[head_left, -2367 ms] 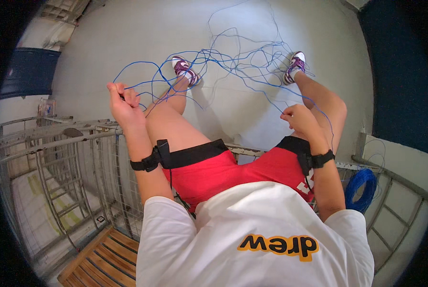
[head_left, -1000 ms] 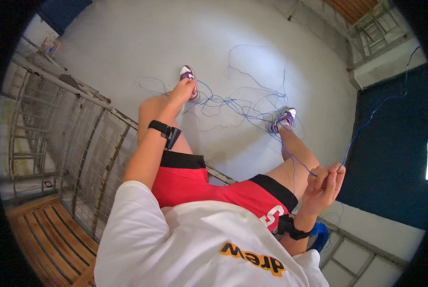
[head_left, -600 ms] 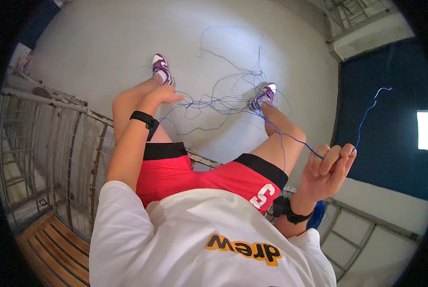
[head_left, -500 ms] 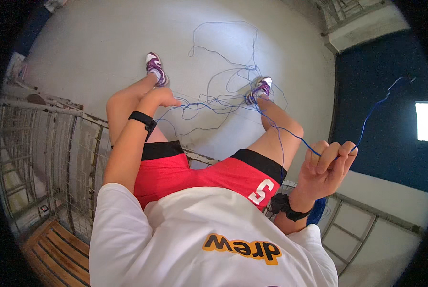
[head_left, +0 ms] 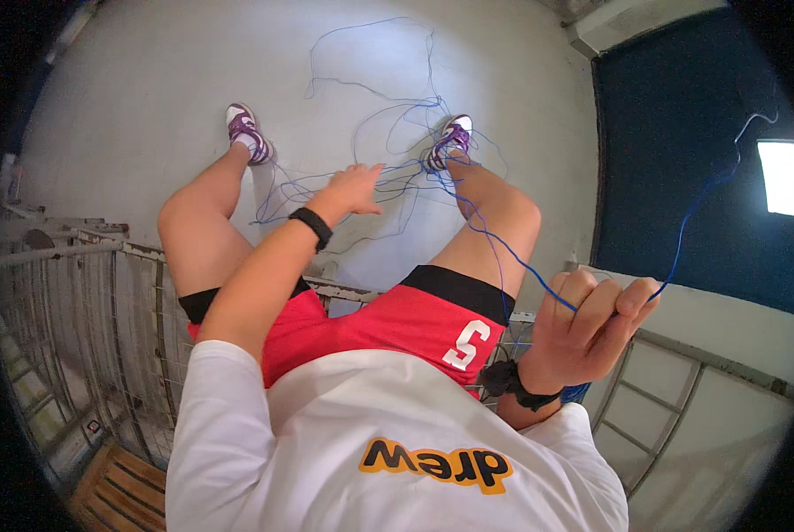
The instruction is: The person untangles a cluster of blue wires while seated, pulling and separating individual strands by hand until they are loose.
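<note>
blue coil mostly hidden, wire tip blurred, wooden slats cut off below

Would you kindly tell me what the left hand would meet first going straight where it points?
The left hand would probably meet the tangled blue wire first, just beyond its fingers, though their depth apart is unclear.

I'm indoors in a plain, worn room, though I can't tell whether it's a dormitory, a storeroom or something else. What shows it is the smooth pale floor, chipped metal railings with wire mesh, a slatted wooden surface and a large dark blue panel.
</note>
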`<state>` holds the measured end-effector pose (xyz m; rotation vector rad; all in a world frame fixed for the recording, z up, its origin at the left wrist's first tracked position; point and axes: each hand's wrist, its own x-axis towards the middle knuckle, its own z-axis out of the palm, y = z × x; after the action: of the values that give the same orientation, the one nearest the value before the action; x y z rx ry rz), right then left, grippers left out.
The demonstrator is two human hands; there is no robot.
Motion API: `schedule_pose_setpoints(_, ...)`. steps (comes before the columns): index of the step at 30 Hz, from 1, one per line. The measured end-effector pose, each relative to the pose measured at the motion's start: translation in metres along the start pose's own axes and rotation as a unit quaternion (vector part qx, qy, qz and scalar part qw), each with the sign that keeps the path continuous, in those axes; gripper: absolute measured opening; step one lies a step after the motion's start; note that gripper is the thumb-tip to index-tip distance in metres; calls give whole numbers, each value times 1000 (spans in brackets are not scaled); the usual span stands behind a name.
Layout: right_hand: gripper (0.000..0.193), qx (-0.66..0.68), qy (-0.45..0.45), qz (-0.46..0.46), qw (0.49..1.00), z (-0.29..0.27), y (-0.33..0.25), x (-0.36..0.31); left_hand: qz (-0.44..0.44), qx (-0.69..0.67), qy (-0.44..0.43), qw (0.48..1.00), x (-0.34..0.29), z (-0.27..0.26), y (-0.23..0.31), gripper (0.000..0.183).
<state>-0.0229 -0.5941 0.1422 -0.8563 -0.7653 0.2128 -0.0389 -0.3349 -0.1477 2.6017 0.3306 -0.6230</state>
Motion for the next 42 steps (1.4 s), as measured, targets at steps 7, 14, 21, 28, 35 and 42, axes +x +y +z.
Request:
schedule_pose_setpoints(7,16,-64,47,-20,997,-2,-4,-7,-18,-173,126,977,63,60,46,55)
schedule_pose_setpoints(14,21,-113,11,-4,994,-10,-2,-11,43,-354,70,932,73,74,36,30)
schedule_pose_setpoints(21,13,-62,16,41,997,-31,18,-27,63,-502,167,846,37,32,31,26)
schedule_pose_setpoints(28,17,-60,-45,93,993,-20,42,-42,43,-571,141,807,-16,-32,41,20)
schedule_pose_setpoints(35,11,27,-10,135,990,-16,64,-65,34,-505,188,842,-33,-88,19,21)
schedule_pose_setpoints(42,15,20,0,208,978,-27,78,-84,68,-441,239,863,-33,-138,-7,20)
